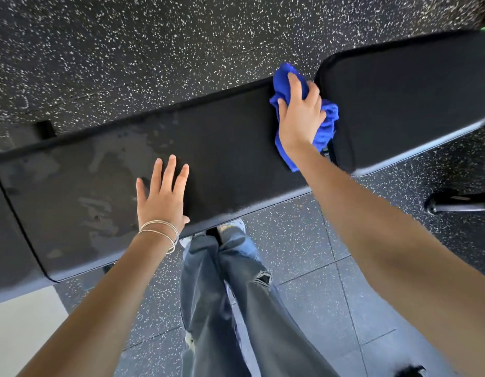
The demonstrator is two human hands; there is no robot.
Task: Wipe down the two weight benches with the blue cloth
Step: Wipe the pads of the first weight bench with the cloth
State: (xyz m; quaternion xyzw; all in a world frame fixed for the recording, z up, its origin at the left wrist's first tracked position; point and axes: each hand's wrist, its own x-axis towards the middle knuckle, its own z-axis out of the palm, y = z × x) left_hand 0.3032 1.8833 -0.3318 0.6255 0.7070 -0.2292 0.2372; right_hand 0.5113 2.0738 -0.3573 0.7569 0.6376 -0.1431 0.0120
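Observation:
A black padded weight bench runs across the view: a long back pad (225, 148) with damp streaks on its left half, and a separate seat pad (407, 99) to the right. My right hand (299, 111) presses the bunched blue cloth (327, 126) onto the right end of the long pad, beside the gap between the two pads. My left hand (162, 197) lies flat on the long pad's near edge, fingers spread, holding nothing. A second bench is not clearly in view.
Speckled black rubber floor (127, 50) lies beyond and under the bench. A black frame foot (458, 202) sticks out at the right. My legs in jeans (222, 295) stand against the bench's near side. A pale floor patch (21, 322) is at lower left.

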